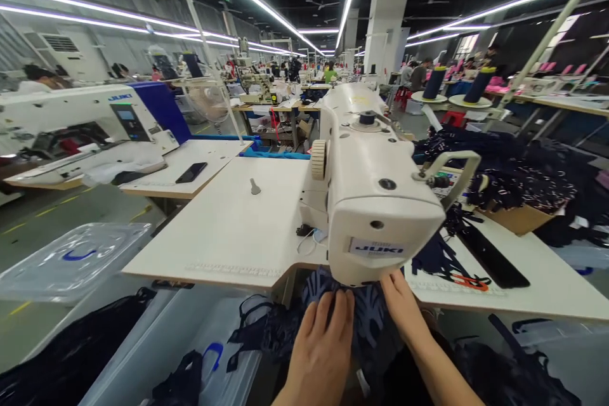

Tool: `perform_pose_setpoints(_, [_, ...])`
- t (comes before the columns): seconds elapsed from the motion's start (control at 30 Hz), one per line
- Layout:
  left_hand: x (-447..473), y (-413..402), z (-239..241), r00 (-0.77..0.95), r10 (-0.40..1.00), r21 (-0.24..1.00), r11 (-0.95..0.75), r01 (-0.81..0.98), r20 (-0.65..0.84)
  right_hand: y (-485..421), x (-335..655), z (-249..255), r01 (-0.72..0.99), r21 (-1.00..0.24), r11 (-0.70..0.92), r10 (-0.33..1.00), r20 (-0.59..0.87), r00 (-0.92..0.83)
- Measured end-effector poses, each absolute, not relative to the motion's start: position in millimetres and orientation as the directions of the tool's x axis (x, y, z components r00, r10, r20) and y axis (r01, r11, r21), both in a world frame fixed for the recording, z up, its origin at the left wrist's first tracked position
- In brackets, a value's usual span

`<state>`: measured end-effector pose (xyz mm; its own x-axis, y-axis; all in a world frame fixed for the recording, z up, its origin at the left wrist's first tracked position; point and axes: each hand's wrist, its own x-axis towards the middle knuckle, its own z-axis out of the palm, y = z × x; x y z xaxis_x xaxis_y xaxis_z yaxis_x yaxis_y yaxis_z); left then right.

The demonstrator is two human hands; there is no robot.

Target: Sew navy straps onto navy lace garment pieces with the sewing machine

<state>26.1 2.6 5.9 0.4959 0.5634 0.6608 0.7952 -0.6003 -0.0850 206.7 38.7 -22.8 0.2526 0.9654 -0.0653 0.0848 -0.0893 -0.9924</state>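
Observation:
Right before me a white JUKI sewing machine (380,190) stands at the table edge. A dark navy garment (314,285) with strappy, patterned fabric hangs below its head, partly hidden by my hands. My left hand (326,336) lies over this cloth with bent fingers close together, gripping it; the thumb is out of sight. To the right of the cloth, my right hand (399,301) reaches up under the machine head, which hides its fingertips. The needle area cannot be seen from here.
On the right table are orange-handled snips (471,281), a long black phone-like object (492,257) and a heap of dark garments (518,171). A small grey metal piece (255,186) lies on the white tabletop (228,222). Below left, a clear plastic bin (162,336) holds dark garments.

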Motion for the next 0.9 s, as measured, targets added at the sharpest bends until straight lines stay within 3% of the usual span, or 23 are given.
perform_pose_setpoints(0.17, [24,6,-1,0.511,0.547,-0.074,-0.632,0.772,0.663,24,201,-50,-0.058,-0.971,-0.234,0.962,-0.239,0.129])
perform_pose_setpoints(0.3, [22,2,5,0.583,0.580,-0.113,-0.646,0.755,0.569,11,189,-56,-0.169,-0.945,-0.281,0.958,-0.287,0.007])
perform_pose_setpoints(0.47, [13,5,14,0.665,0.597,-0.172,-0.672,0.720,0.448,9,197,-47,-0.273,-0.922,-0.274,0.955,-0.294,0.034])
perform_pose_setpoints(0.6, [3,11,21,0.742,0.478,-0.163,-0.779,0.605,0.471,3,221,-41,-0.336,-0.919,-0.208,0.959,-0.259,0.115])
perform_pose_setpoints(0.7, [4,4,29,0.729,0.491,-0.002,-0.829,0.559,0.476,-16,234,-33,-0.324,-0.938,-0.119,0.962,-0.189,0.194])
perform_pose_setpoints(0.77, [11,-6,32,0.704,0.571,0.213,-0.818,0.535,0.422,-34,233,-22,-0.158,-0.987,-0.032,0.977,-0.064,0.202])
perform_pose_setpoints(0.83, [18,-14,34,0.687,0.647,0.475,-0.743,0.472,0.329,-50,226,-4,0.118,-0.989,0.095,0.992,0.103,0.070])
perform_pose_setpoints(0.9, [22,-17,35,0.688,0.699,0.703,-0.589,0.398,0.196,-57,218,17,0.303,-0.928,0.218,0.973,0.182,-0.141])
